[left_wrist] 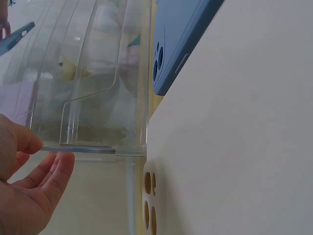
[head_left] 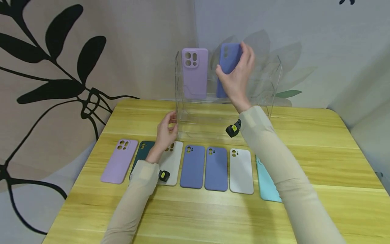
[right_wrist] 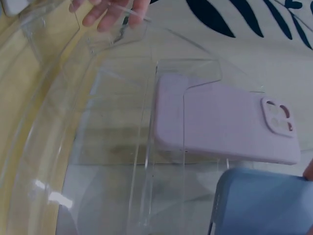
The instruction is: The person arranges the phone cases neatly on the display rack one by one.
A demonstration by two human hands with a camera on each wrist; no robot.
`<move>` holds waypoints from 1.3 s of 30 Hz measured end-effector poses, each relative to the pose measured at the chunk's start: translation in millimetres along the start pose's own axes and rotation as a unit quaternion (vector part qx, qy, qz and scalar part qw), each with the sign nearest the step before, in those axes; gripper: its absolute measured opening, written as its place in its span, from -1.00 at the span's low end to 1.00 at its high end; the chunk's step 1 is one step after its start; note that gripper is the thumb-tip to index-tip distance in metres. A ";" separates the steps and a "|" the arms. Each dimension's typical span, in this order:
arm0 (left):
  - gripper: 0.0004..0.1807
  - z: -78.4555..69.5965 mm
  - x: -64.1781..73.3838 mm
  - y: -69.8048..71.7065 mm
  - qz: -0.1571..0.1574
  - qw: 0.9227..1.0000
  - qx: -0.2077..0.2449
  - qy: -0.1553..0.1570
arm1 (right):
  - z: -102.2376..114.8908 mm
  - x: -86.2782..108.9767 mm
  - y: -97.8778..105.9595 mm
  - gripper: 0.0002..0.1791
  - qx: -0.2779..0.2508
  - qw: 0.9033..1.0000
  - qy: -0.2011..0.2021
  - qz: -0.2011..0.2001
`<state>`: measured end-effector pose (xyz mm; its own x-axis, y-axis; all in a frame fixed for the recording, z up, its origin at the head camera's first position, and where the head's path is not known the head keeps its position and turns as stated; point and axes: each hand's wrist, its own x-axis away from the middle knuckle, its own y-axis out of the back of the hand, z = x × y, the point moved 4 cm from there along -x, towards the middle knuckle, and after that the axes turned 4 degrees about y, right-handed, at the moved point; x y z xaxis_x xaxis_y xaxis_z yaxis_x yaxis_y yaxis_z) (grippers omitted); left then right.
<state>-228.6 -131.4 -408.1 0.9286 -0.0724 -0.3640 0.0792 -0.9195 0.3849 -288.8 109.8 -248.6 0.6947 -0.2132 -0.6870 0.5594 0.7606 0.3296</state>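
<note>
My right hand (head_left: 239, 76) grips a blue-violet phone case (head_left: 226, 59) between thumb and fingers, holding it upright at the back tier of a clear acrylic display stand (head_left: 210, 118). Beside it, a lilac phone case (head_left: 195, 74) stands in that tier at the left. In the right wrist view the held case (right_wrist: 264, 205) appears close to the lilac case (right_wrist: 215, 117). My left hand (head_left: 167, 132) is at the stand's left side; in the left wrist view its thumb and fingers pinch the clear side edge (left_wrist: 83, 149).
A row of phone cases lies in front of the stand: lilac (head_left: 119, 162), dark green (head_left: 143, 150), white (head_left: 173, 162), two blue-violet (head_left: 192, 166), another white (head_left: 241, 171) and turquoise (head_left: 268, 183), partly under my right sleeve. A wall stands behind the wooden table (head_left: 329, 162).
</note>
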 end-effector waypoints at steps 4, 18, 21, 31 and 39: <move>-0.51 -0.1 1.0 -0.2 0.001 1.000 -0.008 0.003 | 1.6 -5.9 -6.9 -0.16 0.004 0.999 0.029 -0.019; -0.52 -4.4 3.3 -1.1 0.010 1.000 -0.007 0.001 | -6.3 0.5 -23.0 -0.22 0.018 0.996 0.040 -0.076; -0.52 -5.1 3.7 -1.9 0.009 1.000 0.000 0.000 | -7.6 4.8 -24.5 -0.20 0.018 0.995 0.029 -0.096; -0.51 -6.6 3.5 -3.8 0.005 1.000 0.003 0.001 | -13.2 14.7 -31.0 -0.20 0.033 0.993 0.027 -0.108; -0.52 -4.7 3.6 -2.7 0.007 1.000 0.001 0.001 | -13.1 21.0 -34.6 -0.20 0.043 0.992 0.022 -0.113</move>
<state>-223.8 -127.3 -406.5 0.9307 -0.0845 -0.3560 0.0654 -0.9189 0.3891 -299.4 87.0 -282.9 0.5282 -0.3446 -0.7760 0.7362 0.6412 0.2163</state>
